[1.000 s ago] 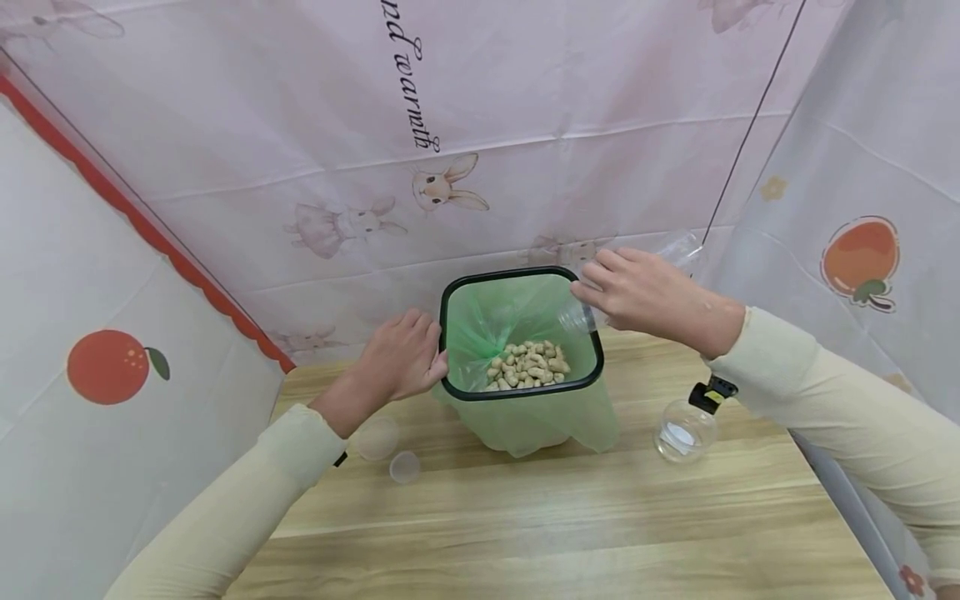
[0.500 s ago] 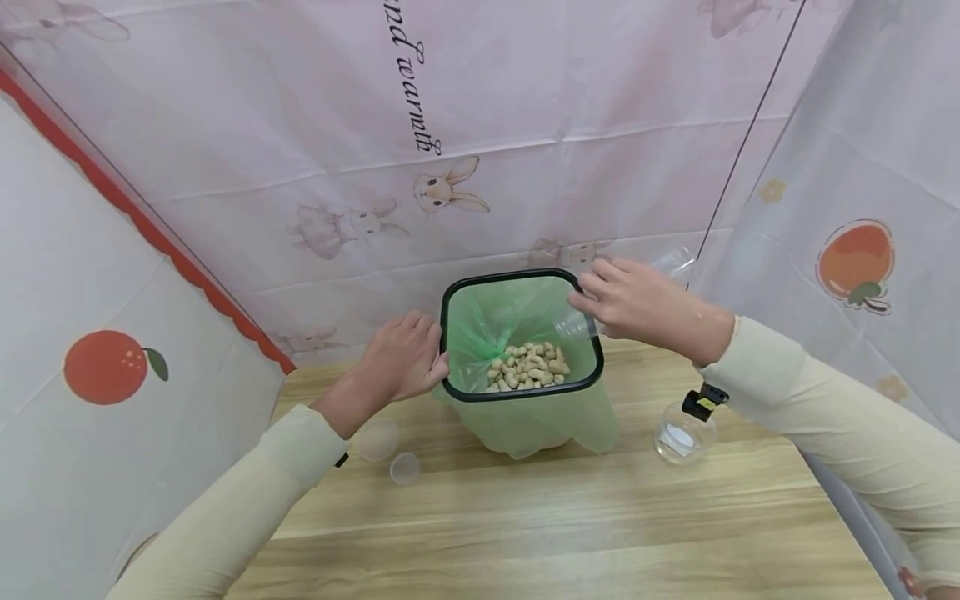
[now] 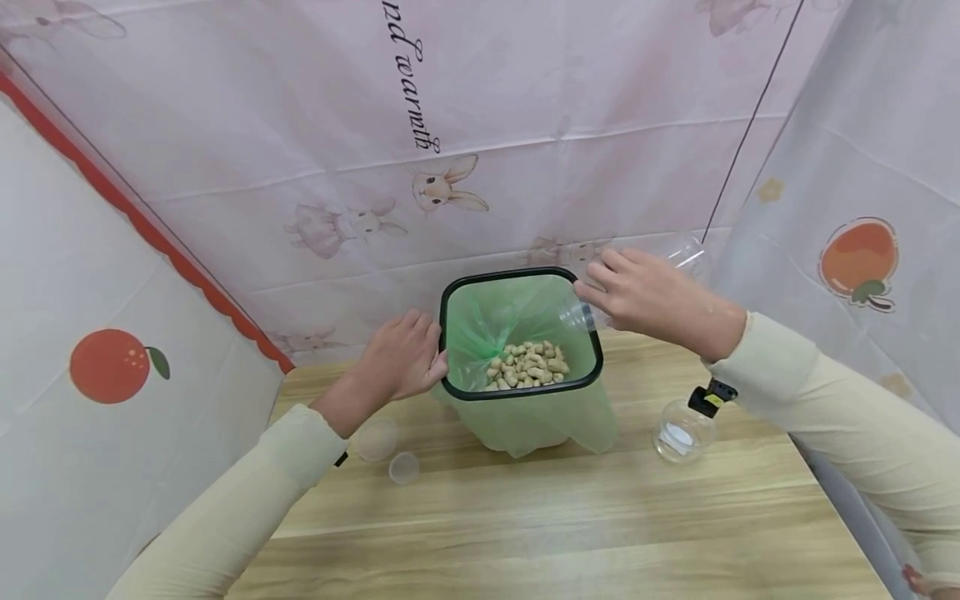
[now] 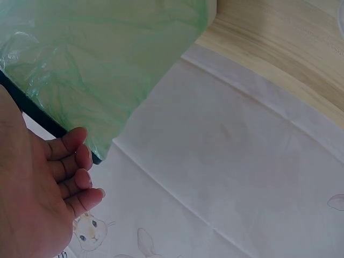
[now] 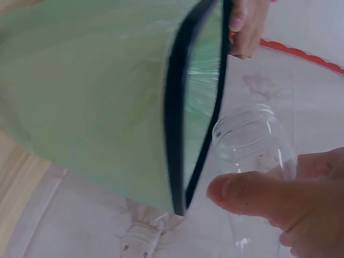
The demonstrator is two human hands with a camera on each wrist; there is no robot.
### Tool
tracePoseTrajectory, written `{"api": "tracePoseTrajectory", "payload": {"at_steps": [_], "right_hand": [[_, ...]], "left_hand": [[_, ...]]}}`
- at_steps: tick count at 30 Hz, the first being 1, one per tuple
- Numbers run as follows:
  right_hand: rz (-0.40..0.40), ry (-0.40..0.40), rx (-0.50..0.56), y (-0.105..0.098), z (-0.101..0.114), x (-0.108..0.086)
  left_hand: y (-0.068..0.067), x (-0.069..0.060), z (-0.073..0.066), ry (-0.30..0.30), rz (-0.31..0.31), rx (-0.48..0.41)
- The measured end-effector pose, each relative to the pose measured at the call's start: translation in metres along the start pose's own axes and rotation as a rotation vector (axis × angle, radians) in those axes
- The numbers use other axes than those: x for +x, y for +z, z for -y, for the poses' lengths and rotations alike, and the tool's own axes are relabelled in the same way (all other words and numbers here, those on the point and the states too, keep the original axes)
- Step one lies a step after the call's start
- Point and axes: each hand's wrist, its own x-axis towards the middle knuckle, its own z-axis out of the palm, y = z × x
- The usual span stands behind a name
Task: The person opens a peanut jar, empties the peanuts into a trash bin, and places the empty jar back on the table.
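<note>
A bin (image 3: pixel 534 395) with a black rim and a light green bag liner stands on the table, with unshelled peanuts (image 3: pixel 528 365) inside. My left hand (image 3: pixel 397 354) holds the bin's left rim, its thumb at the edge; in the left wrist view its fingers (image 4: pixel 75 156) curl by the dark rim. My right hand (image 3: pixel 648 296) grips a clear jar (image 3: pixel 576 317), tipped with its threaded mouth over the bin's right rim. The right wrist view shows the thumb (image 5: pixel 247 193) across the jar; no peanuts show inside its visible part.
A round clear container (image 3: pixel 684 433) with a white label sits right of the bin, below the right wrist. Two translucent lids (image 3: pixel 377 438) lie at the left, on the wooden table (image 3: pixel 540 533). A printed cloth wall (image 3: pixel 360 275) rises close behind the bin.
My right hand and the tilted jar dipped slightly left, then came back up and right. The left hand stays on the rim, and the peanuts look the same.
</note>
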Motion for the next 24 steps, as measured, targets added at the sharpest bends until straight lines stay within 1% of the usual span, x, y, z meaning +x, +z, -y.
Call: {"api": "tracePoseTrajectory", "payload": {"at_steps": [2,7,14,21,24], "right_hand": [[0.018,-0.008,-0.012,0.0019,0.002,-0.0014],[0.038,0.017,-0.001,0.0039,0.0042,-0.0028],[-0.005,0.015,0.015,0.007,0.0049,-0.0041],[-0.043,0.048,0.073,0.0097,0.0045,-0.0063],[-0.041,0.056,0.083,0.0098,0.0045,-0.0074]], "left_hand": [[-0.0002,0.0,0.0001,-0.002,0.005,-0.001],[0.0001,-0.0001,0.0001,-0.002,0.004,-0.003],[0.0007,-0.0008,-0.0002,-0.006,0.011,-0.003],[0.0018,0.0004,-0.0005,-0.013,0.015,-0.003],[0.0017,0.0002,-0.0006,-0.016,0.014,-0.005]]}}
